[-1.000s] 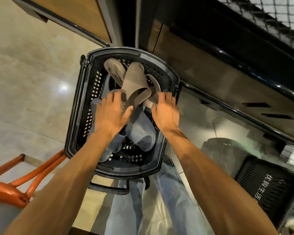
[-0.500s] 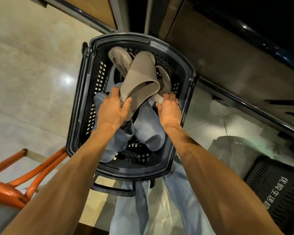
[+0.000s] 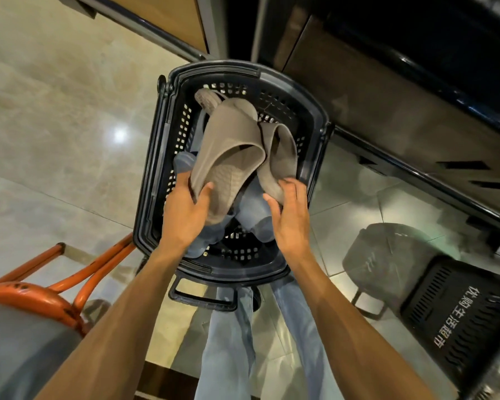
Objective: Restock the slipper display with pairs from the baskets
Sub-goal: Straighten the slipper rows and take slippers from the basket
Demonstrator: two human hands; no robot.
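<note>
Left grip pinching taupe slipper, right grip pinching its mate, black basket, glossy tile floor

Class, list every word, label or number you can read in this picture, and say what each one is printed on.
"优购生活超市": white characters, seen rotated, on the side of the second black basket at lower right.
No readable text on the taupe slippers, the blue slippers or the basket holding them.

An orange metal frame stands on the glossy tiled floor.
</note>
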